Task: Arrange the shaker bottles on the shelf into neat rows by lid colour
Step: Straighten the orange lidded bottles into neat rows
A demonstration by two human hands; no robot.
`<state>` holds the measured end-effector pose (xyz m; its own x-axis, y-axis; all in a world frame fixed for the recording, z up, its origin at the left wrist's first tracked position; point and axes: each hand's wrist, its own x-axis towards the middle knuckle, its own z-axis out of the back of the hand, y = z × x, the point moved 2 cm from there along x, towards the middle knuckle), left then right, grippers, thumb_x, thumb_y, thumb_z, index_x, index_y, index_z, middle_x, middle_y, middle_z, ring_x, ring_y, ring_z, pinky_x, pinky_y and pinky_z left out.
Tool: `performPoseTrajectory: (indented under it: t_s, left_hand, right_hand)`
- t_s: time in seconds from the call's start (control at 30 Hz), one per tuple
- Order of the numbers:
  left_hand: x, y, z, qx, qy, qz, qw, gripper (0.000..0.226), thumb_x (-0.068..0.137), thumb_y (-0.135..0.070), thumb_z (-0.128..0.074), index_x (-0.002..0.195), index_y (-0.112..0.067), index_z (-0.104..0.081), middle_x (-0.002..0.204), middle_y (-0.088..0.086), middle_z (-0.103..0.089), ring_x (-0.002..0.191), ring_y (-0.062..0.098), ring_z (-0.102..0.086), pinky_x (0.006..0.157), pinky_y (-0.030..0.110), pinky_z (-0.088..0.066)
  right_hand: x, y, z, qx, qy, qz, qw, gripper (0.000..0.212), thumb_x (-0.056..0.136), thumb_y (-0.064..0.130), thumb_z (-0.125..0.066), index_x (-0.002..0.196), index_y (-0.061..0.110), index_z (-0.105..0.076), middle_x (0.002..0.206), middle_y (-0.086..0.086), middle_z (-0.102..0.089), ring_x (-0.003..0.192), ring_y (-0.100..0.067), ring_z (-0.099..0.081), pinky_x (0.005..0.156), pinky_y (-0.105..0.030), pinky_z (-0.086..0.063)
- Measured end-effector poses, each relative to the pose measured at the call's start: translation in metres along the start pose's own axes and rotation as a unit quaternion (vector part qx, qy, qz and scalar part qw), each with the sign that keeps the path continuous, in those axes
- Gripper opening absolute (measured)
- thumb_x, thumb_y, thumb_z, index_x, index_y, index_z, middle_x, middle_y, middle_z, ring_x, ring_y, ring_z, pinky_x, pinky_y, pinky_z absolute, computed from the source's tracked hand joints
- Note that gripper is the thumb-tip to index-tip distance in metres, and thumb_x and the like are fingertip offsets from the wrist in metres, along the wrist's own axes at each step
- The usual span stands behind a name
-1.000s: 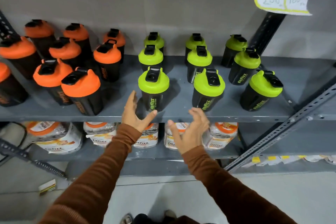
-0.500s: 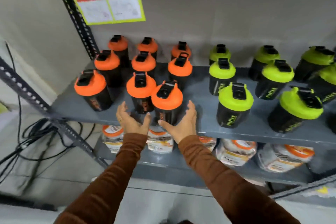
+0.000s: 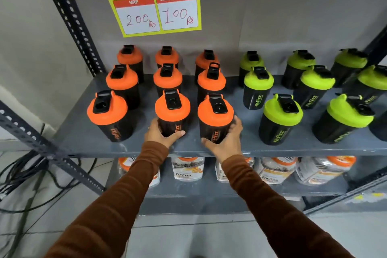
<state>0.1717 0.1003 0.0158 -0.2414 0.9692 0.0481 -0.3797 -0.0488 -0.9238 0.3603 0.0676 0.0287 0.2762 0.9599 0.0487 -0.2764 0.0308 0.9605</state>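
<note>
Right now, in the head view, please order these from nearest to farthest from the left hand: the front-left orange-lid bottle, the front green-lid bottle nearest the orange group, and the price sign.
From the left hand:
1. Front-left orange-lid bottle, just to its left on the same front row.
2. Front green-lid bottle, to the right, past the right hand.
3. Price sign, hanging high above the back row.

Since 0.5 s ago, both hands have closed on front-row orange-lid shaker bottles: left hand (image 3: 160,135) grips the middle bottle (image 3: 172,114), right hand (image 3: 227,140) grips the right bottle (image 3: 215,117). That right bottle now aligns with its column. View has shifted closer.
</note>
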Motion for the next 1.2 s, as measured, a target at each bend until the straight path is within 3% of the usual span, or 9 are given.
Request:
performPoseTrajectory:
  t_s: [0.13, 0.27, 0.63, 0.73, 0.87, 1.0, 1.2]
  left_hand:
    - [-0.001, 0.002, 0.007, -0.022, 0.049, 0.001, 0.999, 0.077, 0.058, -0.021, -0.085, 0.122, -0.008, -0.045, 0.124, 0.012, -0.057, 0.113, 0.025, -0.054, 0.100, 0.042, -0.043]
    - [-0.005, -0.002, 0.011, -0.051, 0.086, -0.002, 0.995, 0.070, 0.063, -0.005, -0.079, 0.124, -0.003, -0.045, 0.122, 0.009, -0.055, 0.109, 0.019, -0.052, 0.099, 0.031, -0.041]
    - [-0.008, 0.001, 0.015, -0.028, 0.112, 0.016, 0.993, 0.069, 0.059, -0.012, -0.083, 0.119, -0.007, -0.049, 0.124, 0.015, -0.058, 0.113, 0.027, -0.055, 0.100, 0.045, -0.043]
    - [-0.010, -0.001, 0.014, -0.024, 0.113, 0.016, 0.993, 0.068, 0.060, -0.012, -0.082, 0.119, -0.007, -0.049, 0.125, 0.014, -0.057, 0.114, 0.028, -0.054, 0.101, 0.045, -0.042]
    - [-0.012, -0.003, 0.016, -0.014, 0.115, 0.018, 0.993, 0.071, 0.061, -0.014, -0.082, 0.122, -0.007, -0.047, 0.127, 0.014, -0.056, 0.116, 0.029, -0.053, 0.102, 0.047, -0.041]
    - [-0.015, -0.001, 0.019, -0.002, 0.113, 0.028, 0.993, 0.072, 0.059, -0.018, -0.083, 0.121, -0.008, -0.048, 0.125, 0.016, -0.057, 0.114, 0.030, -0.054, 0.100, 0.050, -0.043]
    - [-0.019, -0.004, 0.020, 0.005, 0.117, 0.022, 0.993, 0.070, 0.062, -0.016, -0.081, 0.122, -0.007, -0.047, 0.127, 0.015, -0.055, 0.116, 0.028, -0.052, 0.101, 0.045, -0.042]
  right_hand:
    - [0.000, 0.005, -0.004, -0.020, -0.011, -0.020, 1.000, 0.111, 0.060, 0.007, -0.085, 0.142, 0.009, -0.011, 0.144, -0.016, -0.036, 0.131, -0.028, -0.040, 0.111, -0.039, -0.034]
    - [-0.004, 0.005, -0.001, -0.032, -0.037, -0.030, 0.998, 0.102, 0.062, 0.011, -0.085, 0.140, 0.010, -0.019, 0.138, -0.016, -0.046, 0.126, -0.029, -0.045, 0.107, -0.036, -0.036]
    - [-0.007, 0.010, 0.003, -0.062, -0.012, -0.014, 0.998, 0.107, 0.053, 0.013, -0.090, 0.137, 0.007, -0.024, 0.138, -0.014, -0.040, 0.129, -0.025, -0.040, 0.111, -0.036, -0.033]
    - [-0.006, 0.010, 0.007, -0.051, 0.009, -0.030, 0.998, 0.101, 0.060, 0.004, -0.085, 0.138, 0.007, -0.021, 0.138, -0.015, -0.044, 0.128, -0.028, -0.043, 0.107, -0.035, -0.035]
    - [-0.006, 0.008, 0.008, -0.060, 0.013, -0.051, 0.997, 0.100, 0.060, 0.008, -0.085, 0.137, 0.009, -0.021, 0.137, -0.016, -0.046, 0.127, -0.031, -0.045, 0.109, -0.040, -0.037]
    - [-0.006, 0.009, 0.009, -0.057, 0.017, -0.058, 0.997, 0.096, 0.061, 0.008, -0.085, 0.135, 0.009, -0.023, 0.136, -0.015, -0.047, 0.125, -0.031, -0.046, 0.106, -0.038, -0.038]
    - [-0.008, 0.011, 0.008, -0.048, 0.025, -0.050, 0.997, 0.100, 0.059, 0.007, -0.086, 0.136, 0.011, -0.023, 0.138, -0.013, -0.043, 0.128, -0.027, -0.042, 0.108, -0.038, -0.036]
